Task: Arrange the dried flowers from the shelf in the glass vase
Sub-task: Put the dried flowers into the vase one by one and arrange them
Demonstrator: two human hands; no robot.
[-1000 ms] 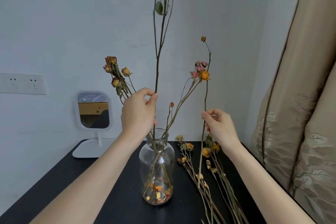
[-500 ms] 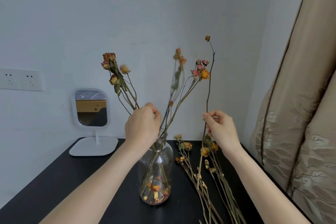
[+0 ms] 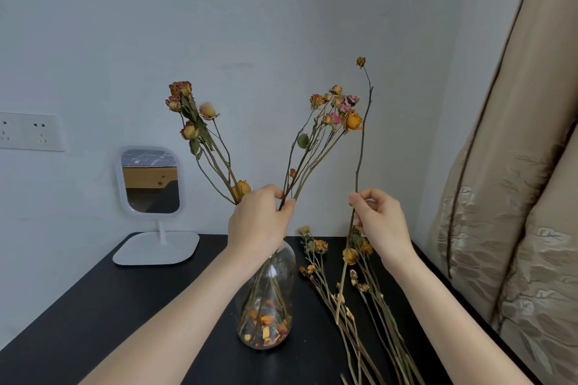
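A clear glass vase [image 3: 266, 306] stands on the black table [image 3: 109, 306], with loose petals at its bottom and several dried rose stems in it. My left hand [image 3: 258, 222] is just above the vase mouth and pinches the right-leaning flower stem [image 3: 312, 147] between thumb and fingers. A second bunch [image 3: 194, 122] leans left out of the vase. My right hand [image 3: 380, 222] pinches a single thin upright stem [image 3: 362, 134] with a small bud on top, to the right of the vase. More dried flowers [image 3: 353, 275] lie on the table beneath that hand.
A small white standing mirror [image 3: 150, 181] sits at the back left of the table. A wall socket plate [image 3: 29, 131] is on the left wall. A beige curtain [image 3: 516, 197] hangs close on the right, beside the table's edge.
The tall stem in my left hand has gone down into the vase and now leans right with the others. My left hand sank to the vase mouth. The right hand hardly moved.
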